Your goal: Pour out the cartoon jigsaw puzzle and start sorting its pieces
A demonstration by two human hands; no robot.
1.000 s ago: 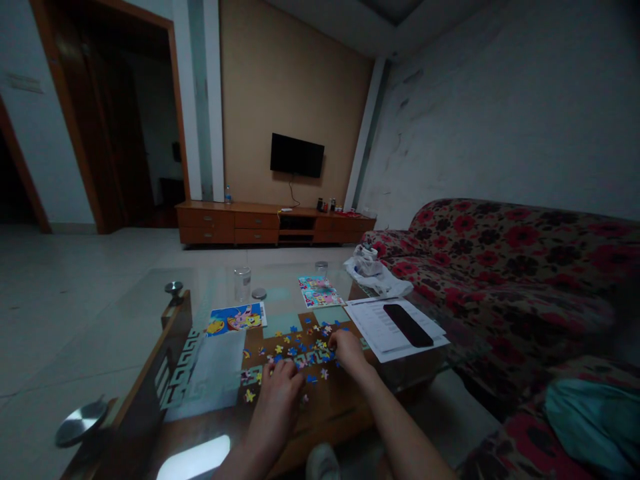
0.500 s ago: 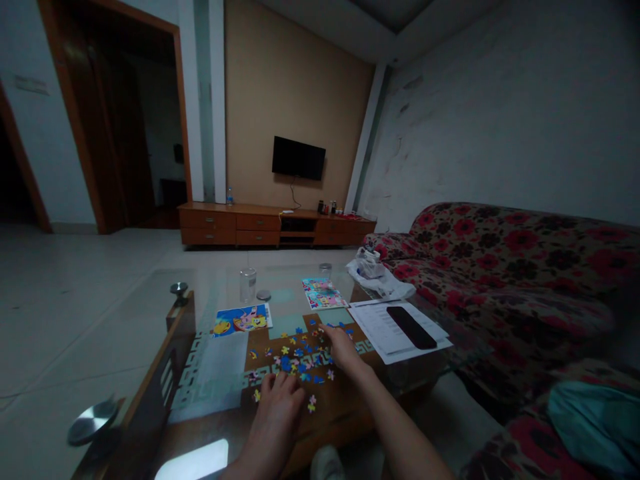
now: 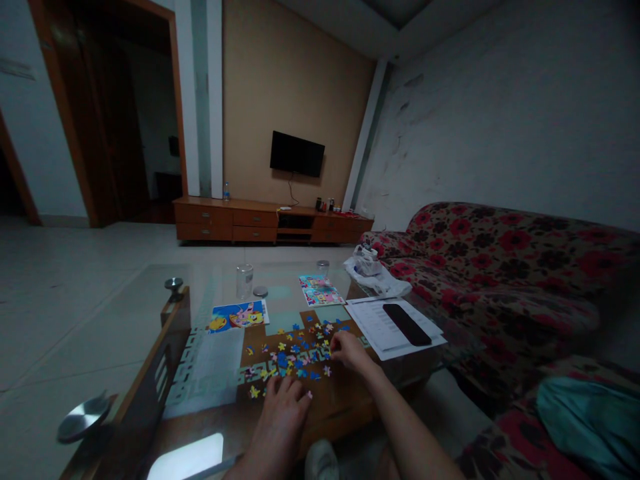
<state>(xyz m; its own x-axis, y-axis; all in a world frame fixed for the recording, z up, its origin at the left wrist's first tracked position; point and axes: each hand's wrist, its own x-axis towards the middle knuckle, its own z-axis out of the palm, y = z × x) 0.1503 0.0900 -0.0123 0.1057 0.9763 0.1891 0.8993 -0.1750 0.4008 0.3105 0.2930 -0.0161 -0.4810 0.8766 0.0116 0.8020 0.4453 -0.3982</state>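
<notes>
Small jigsaw pieces (image 3: 300,361) in blue, yellow and pink lie scattered over the glass coffee table (image 3: 350,403). My right hand (image 3: 350,352) is at the right side of the spread, thumb and fingers closed in a pinch at a jigsaw piece, mostly hidden. At the near edge of the pieces, my left hand (image 3: 284,408) rests with fingers bent and slightly apart, palm down. By its thumb sits a pinkish piece, partly covered. Beyond the pieces lie a blue cartoon picture sheet (image 3: 240,316) and a second colourful picture sheet (image 3: 320,291).
Papers (image 3: 370,325) with a black phone (image 3: 407,325) on top lie to the right. Behind stand a clear glass jar (image 3: 245,282), a round lid (image 3: 261,291), another jar (image 3: 323,268) and a white plastic bag (image 3: 373,270). A flowered sofa (image 3: 485,267) flanks the table.
My right hand has drawn back slightly towards me, its fingers curling from reaching out into a pinch. My left hand has shifted a little, now partly covering the piece beside its thumb.
</notes>
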